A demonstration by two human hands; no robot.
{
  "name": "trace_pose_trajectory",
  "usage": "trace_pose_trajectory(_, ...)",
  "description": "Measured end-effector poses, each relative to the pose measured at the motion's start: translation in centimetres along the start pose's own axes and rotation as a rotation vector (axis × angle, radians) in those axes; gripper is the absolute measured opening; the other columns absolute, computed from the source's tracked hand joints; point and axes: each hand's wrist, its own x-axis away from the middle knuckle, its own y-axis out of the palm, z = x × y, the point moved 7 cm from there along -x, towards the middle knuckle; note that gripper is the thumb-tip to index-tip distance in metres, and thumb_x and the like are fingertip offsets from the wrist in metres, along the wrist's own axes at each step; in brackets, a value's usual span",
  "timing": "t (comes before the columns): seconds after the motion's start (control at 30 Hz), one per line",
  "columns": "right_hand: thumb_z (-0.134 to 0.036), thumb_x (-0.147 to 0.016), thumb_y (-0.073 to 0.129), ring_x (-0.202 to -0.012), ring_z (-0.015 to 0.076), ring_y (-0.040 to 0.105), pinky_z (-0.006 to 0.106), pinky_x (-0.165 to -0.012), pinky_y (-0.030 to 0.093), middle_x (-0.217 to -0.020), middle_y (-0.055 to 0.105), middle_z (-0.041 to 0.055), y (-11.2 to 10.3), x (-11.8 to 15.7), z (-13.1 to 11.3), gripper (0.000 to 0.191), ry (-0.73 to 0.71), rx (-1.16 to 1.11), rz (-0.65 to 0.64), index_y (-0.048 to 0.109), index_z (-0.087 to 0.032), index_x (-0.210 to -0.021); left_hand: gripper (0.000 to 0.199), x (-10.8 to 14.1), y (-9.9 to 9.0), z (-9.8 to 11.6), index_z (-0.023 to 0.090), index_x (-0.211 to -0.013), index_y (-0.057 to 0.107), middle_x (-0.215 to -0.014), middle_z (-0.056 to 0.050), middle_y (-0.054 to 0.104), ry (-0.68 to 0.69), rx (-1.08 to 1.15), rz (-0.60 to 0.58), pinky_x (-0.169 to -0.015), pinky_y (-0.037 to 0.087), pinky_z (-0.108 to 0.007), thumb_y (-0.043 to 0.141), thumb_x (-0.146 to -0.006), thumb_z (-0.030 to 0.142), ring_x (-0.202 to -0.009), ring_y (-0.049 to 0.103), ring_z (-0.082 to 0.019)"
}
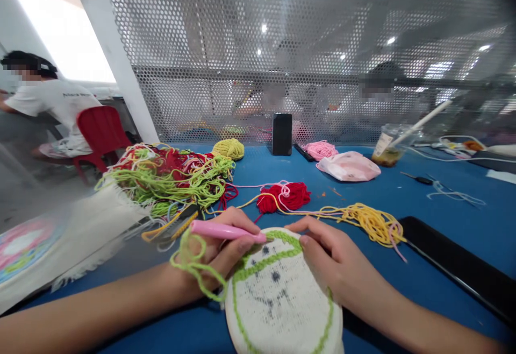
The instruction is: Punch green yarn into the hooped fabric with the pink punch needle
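Observation:
A round hoop of white cloth (298,311) stands tilted at the lower middle, with green yarn loops along a drawn outline and dark marks inside it. My left hand (226,246) is closed around a pink punch needle (217,230), its tip at the cloth near the hoop's top. Green yarn (197,268) hangs in loops from the pen's back end over my left wrist. On the hoop's right upper edge, my right hand (330,257) grips the rim between thumb and fingers.
Tangled green and red yarn (173,174) lies back left, red yarn (294,197) and yellow yarn (371,222) behind the hoop. A phone (282,134) stands upright; a drink cup (387,147) and black slab (455,262) are right. A person (60,98) sits far left.

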Motion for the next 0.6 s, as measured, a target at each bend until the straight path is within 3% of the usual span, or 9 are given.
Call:
trace_pose_trajectory(0.23,-0.020,-0.088,0.031,-0.066,0.0106,0.051,0.022,-0.054,0.037,-0.078,0.060,-0.0025,-0.1,-0.1,0.4,0.023,0.010,-0.006,0.002,0.054,-0.023,-0.088,0.012,0.4,-0.9,0.2,0.020,-0.093,0.049,-0.075,-0.003,0.056,0.117,0.093,0.126,-0.057,0.042,-0.024,0.040,-0.087,0.023,-0.066,0.051,-0.013)
trace_pose_trajectory(0.4,-0.020,-0.088,0.031,-0.065,0.0102,0.051,0.022,-0.054,0.036,-0.077,0.060,-0.0022,-0.2,-0.1,0.4,0.023,0.006,-0.003,0.008,0.054,-0.023,-0.088,0.012,0.4,-0.4,-0.1,0.019,-0.093,0.048,-0.076,-0.003,0.056,0.071,0.142,0.096,-0.053,0.039,-0.023,0.039,-0.087,0.024,-0.062,0.050,-0.011)
trace_pose_trajectory(0.6,-0.019,-0.087,0.032,-0.066,0.0114,0.052,0.023,-0.055,0.037,-0.079,0.061,-0.0005,-0.3,0.1,-0.1,0.024,-0.007,-0.001,0.018,0.055,-0.022,-0.090,0.015,-0.1,0.4,-0.1,0.017,-0.091,0.054,-0.080,-0.004,0.058,-0.034,-0.044,-0.053,-0.059,0.044,-0.023,0.041,-0.086,0.023,-0.069,0.054,-0.013)
